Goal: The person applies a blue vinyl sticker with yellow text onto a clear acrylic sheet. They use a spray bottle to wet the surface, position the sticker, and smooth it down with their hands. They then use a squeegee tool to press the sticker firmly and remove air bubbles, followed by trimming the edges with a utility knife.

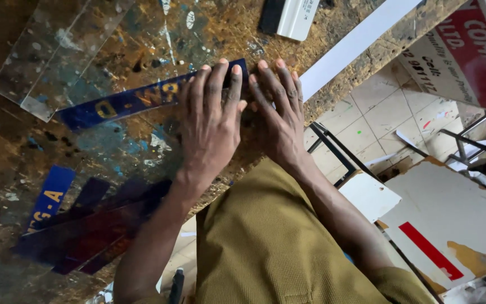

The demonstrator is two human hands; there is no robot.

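I see my left hand (212,121) and right hand (277,110) pressed flat, fingers spread, on the blue strip (142,101) (yellow letters) lying at eleven o'clock on the worn surface (113,152).

Lighting is soft, even daylight, brighter on the tiled floor (383,112) at right than on the dark worktable (113,152) at left. Shadows are faint and diffuse. Pale glare shows on the clear plastic sheet (46,62). Focus is sharp centrally; edges show slight wide-angle stretching.
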